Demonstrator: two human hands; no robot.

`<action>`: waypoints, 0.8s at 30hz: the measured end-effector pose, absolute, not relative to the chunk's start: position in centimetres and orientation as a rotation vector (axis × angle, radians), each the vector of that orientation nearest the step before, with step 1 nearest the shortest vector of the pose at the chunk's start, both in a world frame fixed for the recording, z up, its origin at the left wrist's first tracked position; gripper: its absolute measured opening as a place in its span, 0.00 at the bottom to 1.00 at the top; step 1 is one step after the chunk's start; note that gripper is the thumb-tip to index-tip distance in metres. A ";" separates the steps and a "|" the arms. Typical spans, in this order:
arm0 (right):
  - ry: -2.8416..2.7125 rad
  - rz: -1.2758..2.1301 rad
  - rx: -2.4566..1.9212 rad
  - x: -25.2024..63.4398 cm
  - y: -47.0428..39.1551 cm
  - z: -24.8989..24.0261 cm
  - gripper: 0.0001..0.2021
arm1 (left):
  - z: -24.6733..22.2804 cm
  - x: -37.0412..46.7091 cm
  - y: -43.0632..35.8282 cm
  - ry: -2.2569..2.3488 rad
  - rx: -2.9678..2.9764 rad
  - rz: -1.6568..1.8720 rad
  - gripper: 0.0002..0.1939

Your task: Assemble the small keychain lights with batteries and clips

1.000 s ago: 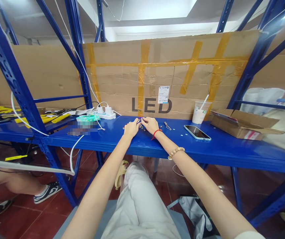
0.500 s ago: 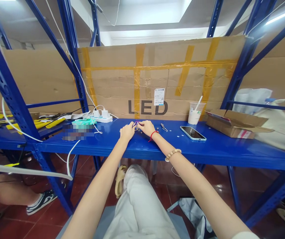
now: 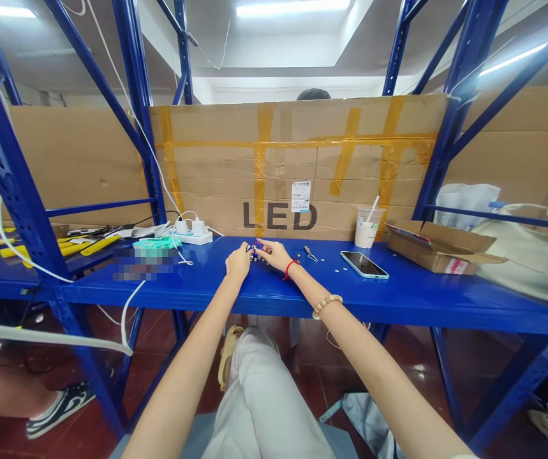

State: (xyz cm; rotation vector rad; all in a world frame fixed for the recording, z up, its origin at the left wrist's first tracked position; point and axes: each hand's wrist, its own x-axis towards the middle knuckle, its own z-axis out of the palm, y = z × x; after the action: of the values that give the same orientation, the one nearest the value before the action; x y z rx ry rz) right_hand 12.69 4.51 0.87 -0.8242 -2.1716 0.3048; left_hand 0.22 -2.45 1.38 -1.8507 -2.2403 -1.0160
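My left hand (image 3: 238,260) and my right hand (image 3: 276,256) meet low over the blue shelf table (image 3: 216,290). Pinched between their fingers is a small purple and gold beaded trinket (image 3: 255,250); its exact kind is too small to make out, and the fingertips partly cover it. Both hands are closed on it. To the right of my right hand lies a small metal clasp-like piece (image 3: 310,254), touched by neither hand. A few tiny pale bits are scattered beyond it.
A phone (image 3: 364,264), a plastic cup with a straw (image 3: 366,227) and an open cardboard box (image 3: 439,248) stand to the right. On the left are a white power strip (image 3: 192,237), a green packet (image 3: 156,247) and yellow-handled tools (image 3: 70,245). Tall cardboard (image 3: 192,172) backs the table.
The head view has tilted up slightly, so the scene sits lower. The fingers have shifted a little on the beaded trinket, and both hands keep hold of it.
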 end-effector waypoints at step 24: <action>-2.273 0.343 -0.707 12.7 4.6 0.7 0.19 | 0.3 0.0 -0.3 -2.003 -2.030 -1.850 0.04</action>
State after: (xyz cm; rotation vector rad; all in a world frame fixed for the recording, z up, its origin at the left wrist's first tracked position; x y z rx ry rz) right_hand 12.74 4.55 0.66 -0.7074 -2.2732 0.3429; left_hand -0.01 -0.34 0.30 -2.0296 -2.0029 -1.8503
